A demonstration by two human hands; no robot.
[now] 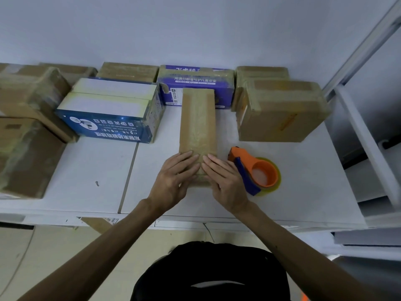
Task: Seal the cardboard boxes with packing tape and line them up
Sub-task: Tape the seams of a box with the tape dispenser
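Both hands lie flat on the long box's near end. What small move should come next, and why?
Probably smooth the tape's tail down over the near edge: tape already covers the top of the long box, the left hand and right hand rest flat at its near end, and the tape dispenser lies aside.

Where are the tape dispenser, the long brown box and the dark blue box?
tape dispenser (249,160): head view, on its orange body.
long brown box (198,122): head view, on its taped top.
dark blue box (104,127): head view, on its printed front.

Near end of narrow box (198,118) hidden under left hand (173,177), right hand (225,181); leftmost boxes (19,157) cut by edge.
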